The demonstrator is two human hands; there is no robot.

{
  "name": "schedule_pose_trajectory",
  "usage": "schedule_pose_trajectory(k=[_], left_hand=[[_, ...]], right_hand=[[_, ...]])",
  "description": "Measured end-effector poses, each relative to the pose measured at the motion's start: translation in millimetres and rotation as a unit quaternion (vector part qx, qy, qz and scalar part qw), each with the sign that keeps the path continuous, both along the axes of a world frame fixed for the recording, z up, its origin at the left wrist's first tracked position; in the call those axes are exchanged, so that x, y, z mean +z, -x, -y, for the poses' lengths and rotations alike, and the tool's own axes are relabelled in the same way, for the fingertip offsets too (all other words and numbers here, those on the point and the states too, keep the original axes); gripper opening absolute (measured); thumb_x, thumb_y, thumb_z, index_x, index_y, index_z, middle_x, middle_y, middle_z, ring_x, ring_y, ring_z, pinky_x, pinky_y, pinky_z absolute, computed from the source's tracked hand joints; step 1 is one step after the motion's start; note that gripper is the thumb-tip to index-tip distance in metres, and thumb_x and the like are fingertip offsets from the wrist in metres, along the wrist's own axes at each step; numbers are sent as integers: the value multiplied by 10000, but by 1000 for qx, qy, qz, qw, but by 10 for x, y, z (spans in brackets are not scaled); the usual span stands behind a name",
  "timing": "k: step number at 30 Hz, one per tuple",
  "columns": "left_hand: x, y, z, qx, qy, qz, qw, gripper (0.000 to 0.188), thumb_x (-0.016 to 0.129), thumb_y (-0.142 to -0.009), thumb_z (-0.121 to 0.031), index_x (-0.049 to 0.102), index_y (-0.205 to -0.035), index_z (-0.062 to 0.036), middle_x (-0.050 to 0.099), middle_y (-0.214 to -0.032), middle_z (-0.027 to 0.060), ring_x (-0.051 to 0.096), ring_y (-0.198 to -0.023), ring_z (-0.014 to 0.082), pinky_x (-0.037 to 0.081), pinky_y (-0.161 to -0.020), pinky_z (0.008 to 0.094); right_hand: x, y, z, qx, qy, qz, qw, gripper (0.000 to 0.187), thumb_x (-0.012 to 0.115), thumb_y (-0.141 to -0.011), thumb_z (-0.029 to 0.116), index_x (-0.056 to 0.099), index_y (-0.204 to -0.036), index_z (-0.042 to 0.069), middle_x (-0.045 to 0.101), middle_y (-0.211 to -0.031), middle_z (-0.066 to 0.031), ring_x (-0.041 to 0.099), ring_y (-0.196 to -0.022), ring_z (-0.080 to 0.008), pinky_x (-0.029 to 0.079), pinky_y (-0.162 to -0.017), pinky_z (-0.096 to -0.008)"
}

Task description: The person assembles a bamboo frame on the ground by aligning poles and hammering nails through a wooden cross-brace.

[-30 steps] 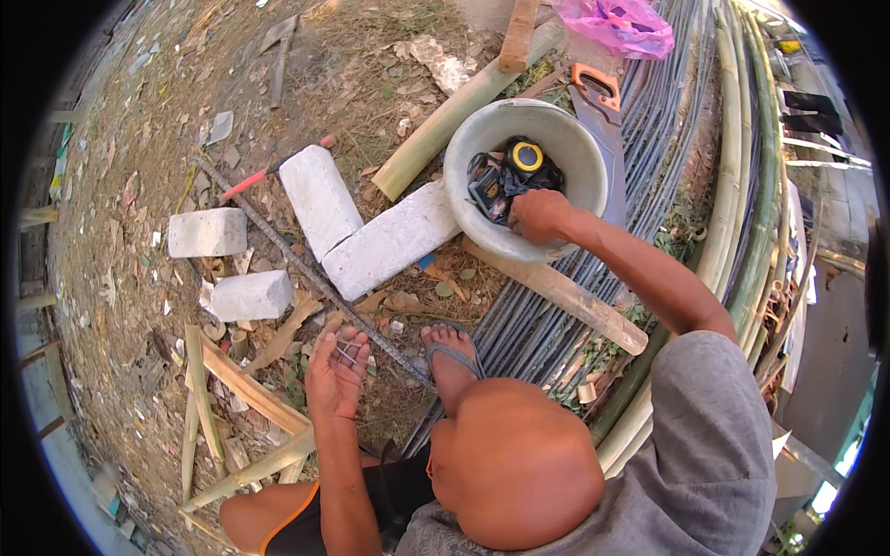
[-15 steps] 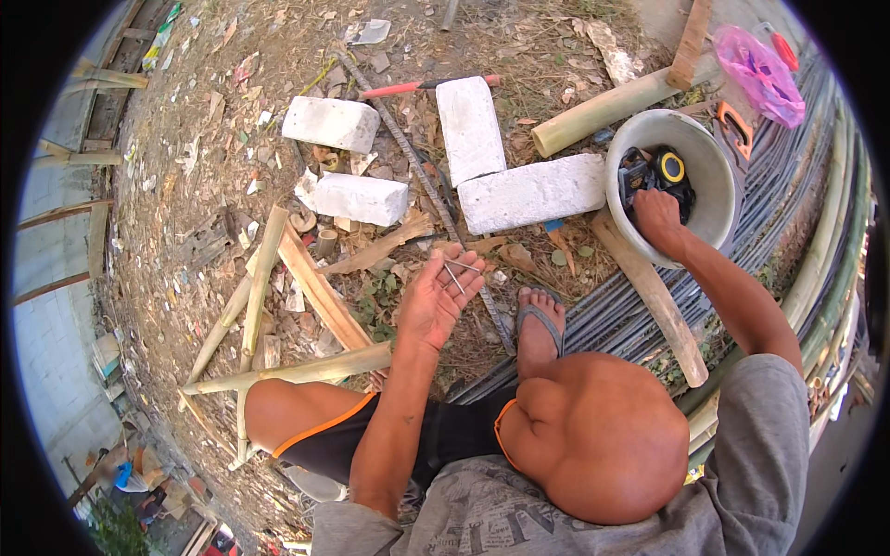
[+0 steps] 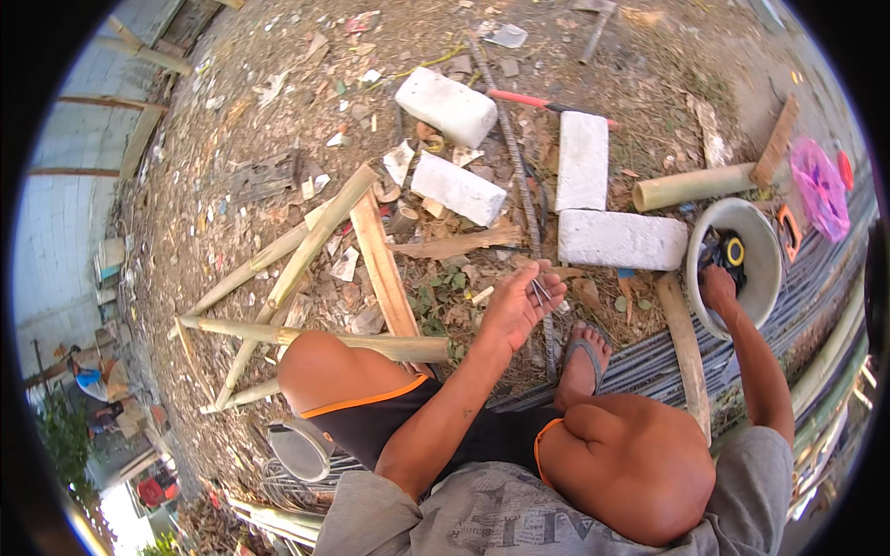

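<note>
My left hand (image 3: 519, 310) is turned palm up above the ground. Thin metal nails (image 3: 540, 291) lie across its partly curled fingers. On the right, my right hand (image 3: 718, 288) reaches inside a grey-white bucket (image 3: 766, 278). Its fingers are closed down among dark items, and what they hold is hidden. Beside that hand, a round black-and-yellow thing (image 3: 735, 251), like a tape measure, rests in the bucket.
White blocks (image 3: 623, 239) lie ahead, near a red-handled tool (image 3: 524, 96) and a ribbed steel bar (image 3: 519, 167). A bamboo frame (image 3: 320, 236) stands left. Right are a bamboo piece (image 3: 695, 186), orange-handled saw (image 3: 789, 232), pink bag (image 3: 820, 190) and steel rods (image 3: 640, 338).
The view has swung left, so the scene sits farther right in the picture. My left fingers curl a little more around the nails. My right hand stays in the bucket.
</note>
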State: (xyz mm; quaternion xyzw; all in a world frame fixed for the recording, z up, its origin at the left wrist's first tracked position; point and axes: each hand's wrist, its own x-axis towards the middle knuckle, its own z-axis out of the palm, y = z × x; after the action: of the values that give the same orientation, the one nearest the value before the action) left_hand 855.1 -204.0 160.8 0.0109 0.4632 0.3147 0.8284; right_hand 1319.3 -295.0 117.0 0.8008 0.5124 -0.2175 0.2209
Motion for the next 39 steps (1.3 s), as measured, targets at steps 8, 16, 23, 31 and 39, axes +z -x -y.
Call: schedule_pose_trajectory(k=[8,16,23,31,39], left_hand=[[-117,124,67,2,4,-1,1000,332,550,-1125,-313,617,-1268,-20,718,-1074,130,746,-1063,304,635,-958,456],[-40,132,19,-26,-31,-17,999,354,551,-1123,-324,619,-1265,-7,722,-1088,144,749,-1085,310,630,-970,458],[-185,87,72,-23,-21,-37,999,361,592,-1089,-271,662,-1293,17,736,-1090,139,736,-1043,289,618,-988,453],[-75,-56,102,-70,-23,-55,996,396,563,-1113,-350,684,-1195,19,738,-986,123,753,-917,260,641,-905,433],[146,-600,255,-106,7,40,994,594,512,-1117,-530,627,-1309,20,734,-1168,167,738,-1085,279,601,-1010,443]], right_hand=[[-378,-139,133,0,-60,47,997,277,727,-901,238,778,-984,-22,755,-1063,-298,749,-1002,-462,603,-910,-562],[-168,-347,108,102,-3,-59,993,298,702,-863,288,796,-876,6,751,-889,-265,750,-864,-438,598,-813,-556],[456,-504,91,-197,-65,-407,890,197,756,-855,235,697,-809,53,703,-732,-64,682,-664,-179,531,-611,-363],[1249,-97,194,-414,-155,-559,701,183,778,-841,45,617,-929,44,726,-909,-81,691,-770,-136,593,-726,-275],[1192,1841,-209,-301,-75,-679,666,125,765,-914,49,661,-971,10,755,-904,-63,711,-789,-125,583,-733,-272]])
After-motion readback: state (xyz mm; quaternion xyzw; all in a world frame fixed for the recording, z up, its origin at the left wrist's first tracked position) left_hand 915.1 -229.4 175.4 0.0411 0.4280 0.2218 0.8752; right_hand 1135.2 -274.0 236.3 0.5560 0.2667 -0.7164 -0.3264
